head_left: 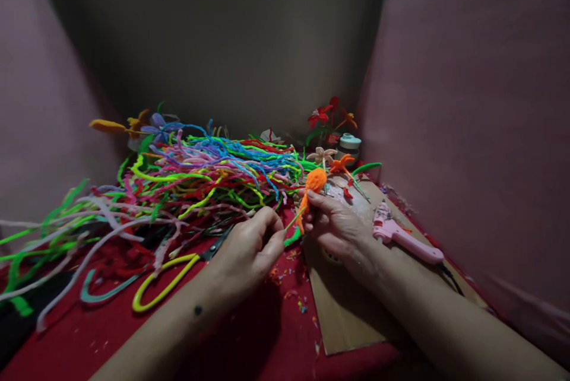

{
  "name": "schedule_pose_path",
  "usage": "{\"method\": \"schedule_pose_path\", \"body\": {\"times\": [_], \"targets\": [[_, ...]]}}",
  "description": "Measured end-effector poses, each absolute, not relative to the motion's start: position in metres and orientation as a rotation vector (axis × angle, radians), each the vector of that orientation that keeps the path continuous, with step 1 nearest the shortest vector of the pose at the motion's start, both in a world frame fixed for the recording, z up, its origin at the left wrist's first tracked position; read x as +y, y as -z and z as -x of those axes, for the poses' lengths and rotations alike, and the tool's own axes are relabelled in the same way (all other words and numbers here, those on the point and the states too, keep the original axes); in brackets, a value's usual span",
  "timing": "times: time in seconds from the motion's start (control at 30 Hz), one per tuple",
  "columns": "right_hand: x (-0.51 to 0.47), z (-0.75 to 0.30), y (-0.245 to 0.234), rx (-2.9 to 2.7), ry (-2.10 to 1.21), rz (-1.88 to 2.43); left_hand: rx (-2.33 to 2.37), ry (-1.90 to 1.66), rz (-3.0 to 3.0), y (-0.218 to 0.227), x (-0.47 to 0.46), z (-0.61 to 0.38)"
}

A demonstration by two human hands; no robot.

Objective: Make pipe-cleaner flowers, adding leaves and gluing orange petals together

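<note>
An orange pipe-cleaner piece (316,180) with a round fuzzy head and a narrow tail is pinched in my right hand (336,224), between thumb and fingers. From it a thin green stem (294,219) runs down to the left. My left hand (258,241) is closed, thumb against fingers, on the lower end of that stem; the exact grip is partly hidden. Just below lies a bright green pipe cleaner (293,238). Yellow-handled scissors (167,268) rest on the red cloth beside my left wrist, their blades partly hidden behind it.
A big heap of coloured pipe cleaners (222,167) spreads across the left. On the right, a pink glue gun (407,238) lies on cardboard (342,316). Behind stand a lidded jar (348,146) and red flowers (320,115). Scraps dot the red cloth (249,333). Walls close both sides.
</note>
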State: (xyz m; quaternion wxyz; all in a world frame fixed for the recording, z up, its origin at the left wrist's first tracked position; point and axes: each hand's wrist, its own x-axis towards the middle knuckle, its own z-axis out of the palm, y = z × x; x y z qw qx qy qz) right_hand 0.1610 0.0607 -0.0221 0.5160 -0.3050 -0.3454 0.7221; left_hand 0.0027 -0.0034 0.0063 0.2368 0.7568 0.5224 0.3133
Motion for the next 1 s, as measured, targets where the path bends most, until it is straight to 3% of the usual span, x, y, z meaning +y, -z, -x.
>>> {"method": "schedule_pose_path", "body": {"times": [0.4,1.0], "targets": [[0.059,-0.157,0.026,-0.685,-1.669,0.747,1.652,-0.87,-2.175,0.009,0.002,-0.012],[0.05,-0.151,0.018,-0.506,-1.852,0.605,1.691,-1.067,-2.093,0.009,-0.001,-0.02]]}}
